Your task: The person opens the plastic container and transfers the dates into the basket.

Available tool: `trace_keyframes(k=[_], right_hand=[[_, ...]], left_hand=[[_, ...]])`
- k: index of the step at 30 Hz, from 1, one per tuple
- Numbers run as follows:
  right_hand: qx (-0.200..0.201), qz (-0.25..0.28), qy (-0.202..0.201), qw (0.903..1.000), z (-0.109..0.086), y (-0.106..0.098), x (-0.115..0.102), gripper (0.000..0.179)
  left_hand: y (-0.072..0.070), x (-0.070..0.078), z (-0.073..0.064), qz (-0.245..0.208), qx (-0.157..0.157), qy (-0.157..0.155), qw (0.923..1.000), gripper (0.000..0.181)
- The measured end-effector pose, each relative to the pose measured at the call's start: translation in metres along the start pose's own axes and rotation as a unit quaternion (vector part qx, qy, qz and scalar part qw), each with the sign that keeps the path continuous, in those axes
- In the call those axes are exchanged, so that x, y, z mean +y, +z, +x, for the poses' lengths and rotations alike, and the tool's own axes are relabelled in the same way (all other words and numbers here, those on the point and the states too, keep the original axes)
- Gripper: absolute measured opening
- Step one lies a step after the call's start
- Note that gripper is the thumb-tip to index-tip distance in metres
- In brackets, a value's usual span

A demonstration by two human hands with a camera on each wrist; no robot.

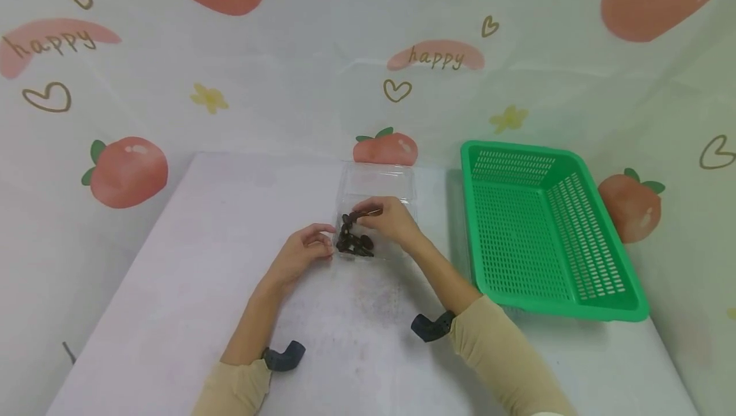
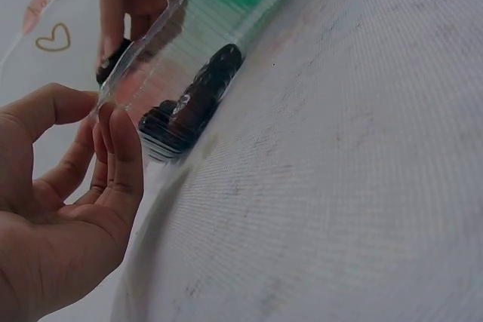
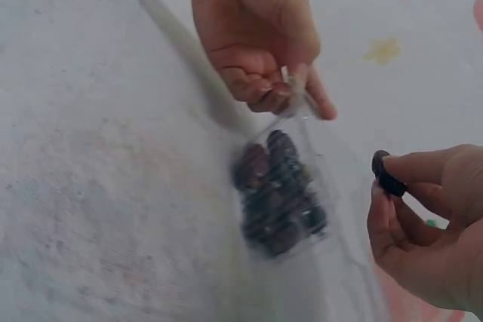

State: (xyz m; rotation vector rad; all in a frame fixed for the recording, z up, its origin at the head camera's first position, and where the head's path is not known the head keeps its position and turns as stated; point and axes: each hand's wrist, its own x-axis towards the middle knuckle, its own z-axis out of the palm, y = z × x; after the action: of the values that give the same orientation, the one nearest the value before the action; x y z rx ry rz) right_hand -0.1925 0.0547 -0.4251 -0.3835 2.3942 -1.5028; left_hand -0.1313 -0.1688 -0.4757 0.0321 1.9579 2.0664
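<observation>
A clear plastic box (image 1: 376, 181) with its lid folded back stands mid-table. Several dark brown-black, glossy oval pieces (image 1: 352, 241) lie clustered in its left part; their exact kind cannot be told. My left hand (image 1: 301, 250) pinches the box's left rim between thumb and fingers, as the left wrist view shows. Over the box, my right hand (image 1: 388, 219) pinches one dark oval piece (image 3: 386, 175) between thumb and fingertips. In the right wrist view that piece is held apart from the cluster (image 3: 279, 194).
To the right stands a green plastic basket (image 1: 517, 275) with perforated walls and base, nothing visible in it. A white cloth (image 1: 230, 211) covers the table. Behind rises a white backdrop (image 1: 299, 52) printed with fruit and hearts.
</observation>
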Motion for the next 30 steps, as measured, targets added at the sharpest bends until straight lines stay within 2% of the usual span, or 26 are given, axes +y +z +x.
trace_keyframes(k=[9,12,20,25,30], right_hand=[[-0.010,-0.024,-0.016,0.9995,-0.015,-0.041,-0.030,0.022],[-0.008,-0.014,-0.011,0.9998,-0.019,-0.054,-0.035,0.023],[0.003,0.037,-0.004,0.9993,-0.026,-0.090,-0.033,0.027],[-0.001,0.044,-0.002,0.9990,-0.028,-0.111,-0.031,0.030],[0.016,0.049,-0.012,0.9986,-0.029,-0.131,-0.029,0.029]], left_hand=[[0.000,0.004,0.002,0.022,-0.008,-0.002,0.9997,0.042],[0.001,0.007,0.002,0.032,-0.011,-0.004,0.9994,0.040],[0.001,0.007,0.006,0.059,-0.024,-0.007,0.9979,0.047],[0.000,0.006,0.005,0.077,-0.024,-0.008,0.9967,0.050],[0.000,0.008,0.005,0.083,-0.025,-0.004,0.9962,0.049]])
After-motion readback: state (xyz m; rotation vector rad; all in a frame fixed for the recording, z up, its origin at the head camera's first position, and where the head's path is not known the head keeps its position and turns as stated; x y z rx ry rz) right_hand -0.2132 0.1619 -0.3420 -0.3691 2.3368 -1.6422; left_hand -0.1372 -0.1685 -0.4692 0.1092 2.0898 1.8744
